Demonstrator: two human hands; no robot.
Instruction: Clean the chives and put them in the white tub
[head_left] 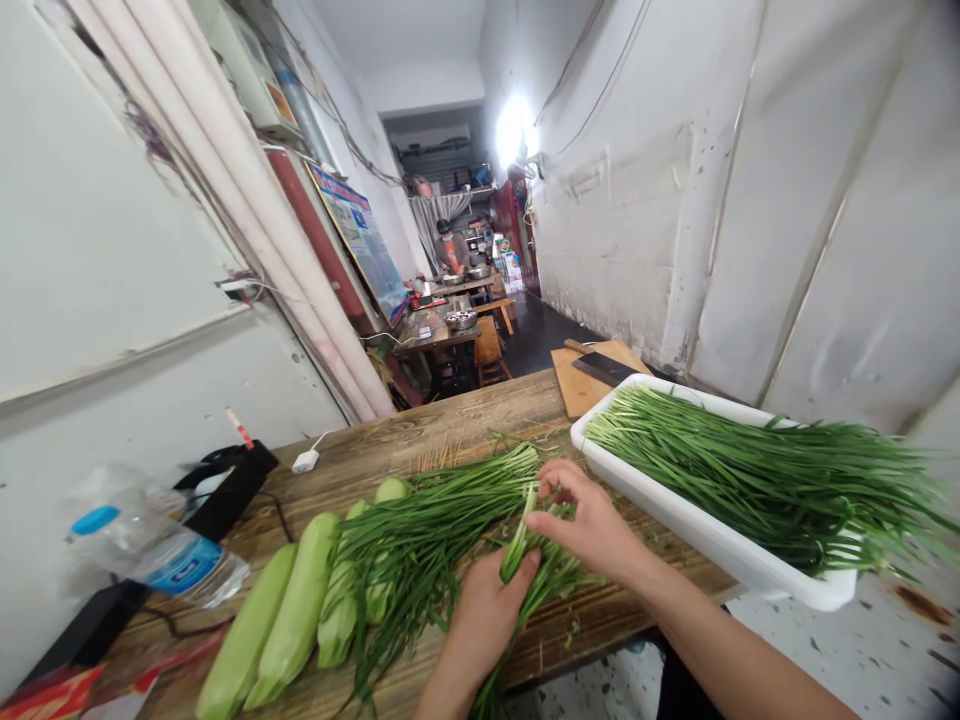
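Note:
My left hand (486, 612) is closed round a small bunch of garlic chives (519, 545), their pale stem ends pointing up and away from me. My right hand (581, 515) is at those stem ends, thumb and fingers curled close to them; whether it pinches a stem is hard to make out. A loose heap of chives (442, 510) spreads over the wooden table (480, 408) just beyond and left of my hands. More chives (742, 470) fill a white plastic tub (697, 520) on the right, their leaf tips hanging over its end.
Several pale green zucchini (296, 610) lie left of the chives. A water bottle (161, 560), a black box (229, 490) and a white plug (309, 457) are farther left. Behind the tub, a cleaver (604, 367) rests on a cutting board (568, 390). A person (451, 248) is at a far table.

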